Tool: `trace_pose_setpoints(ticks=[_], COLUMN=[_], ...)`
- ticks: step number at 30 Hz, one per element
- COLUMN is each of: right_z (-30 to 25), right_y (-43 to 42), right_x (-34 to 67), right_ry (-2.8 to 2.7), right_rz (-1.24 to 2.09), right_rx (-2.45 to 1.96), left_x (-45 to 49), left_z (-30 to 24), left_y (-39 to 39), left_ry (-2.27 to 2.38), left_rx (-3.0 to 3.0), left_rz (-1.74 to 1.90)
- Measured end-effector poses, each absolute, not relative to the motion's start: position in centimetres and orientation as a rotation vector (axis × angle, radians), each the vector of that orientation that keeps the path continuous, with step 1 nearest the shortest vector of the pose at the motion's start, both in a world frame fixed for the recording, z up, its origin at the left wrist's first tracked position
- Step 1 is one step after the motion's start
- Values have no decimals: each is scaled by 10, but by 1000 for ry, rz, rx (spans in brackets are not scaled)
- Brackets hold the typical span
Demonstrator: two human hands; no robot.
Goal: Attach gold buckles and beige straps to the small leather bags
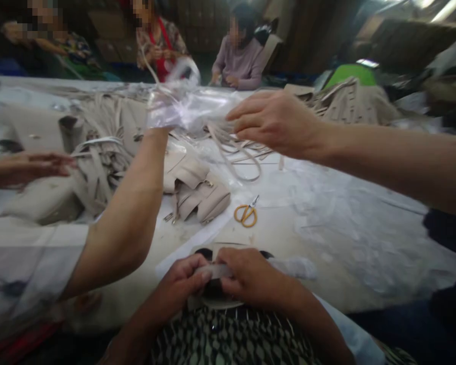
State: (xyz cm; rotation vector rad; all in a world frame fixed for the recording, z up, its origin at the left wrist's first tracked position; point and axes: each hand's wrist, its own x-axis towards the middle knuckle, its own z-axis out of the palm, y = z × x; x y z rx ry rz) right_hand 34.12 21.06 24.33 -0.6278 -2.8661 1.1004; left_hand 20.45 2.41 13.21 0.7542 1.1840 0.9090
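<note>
Strap (217, 271): pinched in both grips, left hand (182, 284), right hand (251, 279).
Risk: co-worker's arm (125, 218) nearby may jostle it loose.

Long white table (327, 223) fills the room. Dark wall (311, 35) behind its far edge. Strip light (444, 10) above table's right end.

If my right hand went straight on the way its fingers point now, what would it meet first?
Most likely the left hand: the right hand points leftward along the pale strip that both hands pinch, and their fingertips look nearly touching already.
</note>
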Motion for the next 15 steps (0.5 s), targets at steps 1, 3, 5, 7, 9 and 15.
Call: trace_pose_setpoints(ticks=[1, 3, 5, 7, 9, 15], right_z=[225, 196, 179, 173, 175, 197], right_y=[189, 156, 140, 138, 143, 163], right_x=[347, 359, 366, 368, 368, 384], right_ry=[-2878, -2862, -2812, -2784, -2824, -3059], right_rz=[1180, 1335, 1473, 1551, 1545, 1376], right_rx=[-654, -729, -883, -983, -971, -869], left_x=[204, 203, 201, 201, 201, 193], left_z=[131, 129, 128, 128, 128, 129], left_y=[25, 32, 38, 41, 40, 36], left_ry=[1175, 1155, 1142, 1133, 1117, 1109], left_rx=[723, 668, 639, 644, 670, 745], left_rz=[918, 926, 936, 946, 945, 885])
